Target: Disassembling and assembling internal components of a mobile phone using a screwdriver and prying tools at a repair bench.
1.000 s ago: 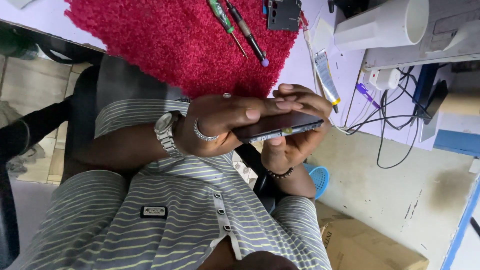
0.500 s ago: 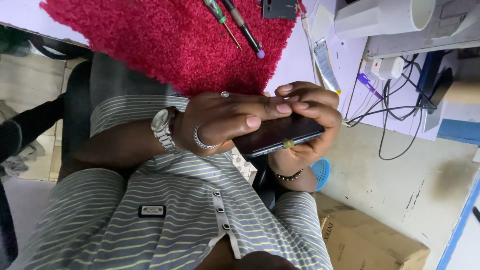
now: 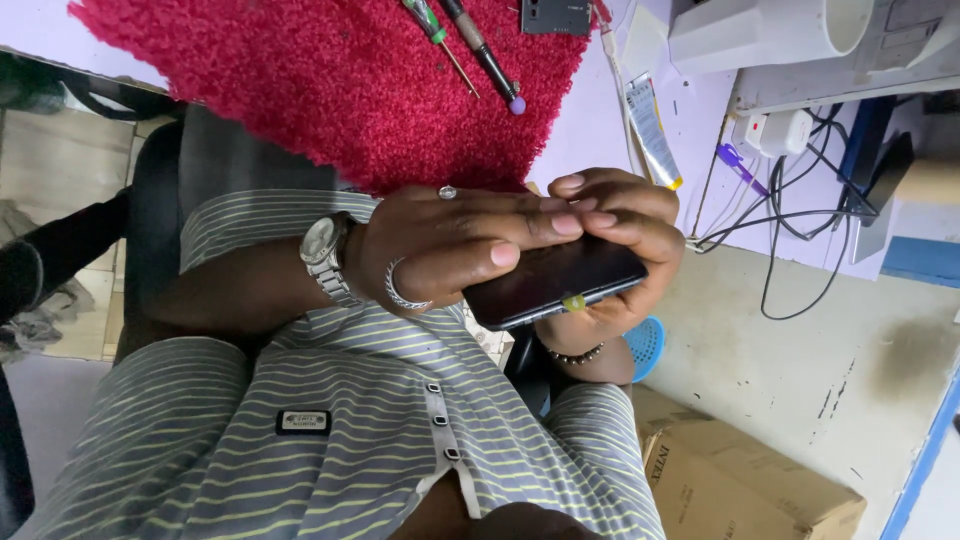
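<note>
Phone (image 3: 555, 282), dark and slim, is sitting between your two hands just above your striped shirt (image 3: 330, 440), short of the desk (image 3: 590, 140) edge. Your left hand (image 3: 440, 250) is closing over its near end, fingers lying flat across the top and the thumb pressing on the glass. Your right hand (image 3: 625, 250) is cupping it from underneath, fingers curling round the far edge and meeting the left fingertips. Between them, both hands are hiding most of the phone; only part of the screen and one long side are showing, so you cannot tell what is on the screen.

Beyond your hands, a shaggy red mat (image 3: 300, 80) is covering much of the desk, its top running out of view. A cardboard box (image 3: 740, 480) is standing on the floor to your right. A white cylinder (image 3: 770, 30) is lying at the desk's far right, cut off by the edge, with black cables (image 3: 800, 220) dangling below it. Two screwdrivers (image 3: 485, 50) are lying on the mat, well apart from the phone, and a small tube (image 3: 650, 120) is lying just beside the mat. A wristwatch (image 3: 325, 250) is sitting on your left wrist.
</note>
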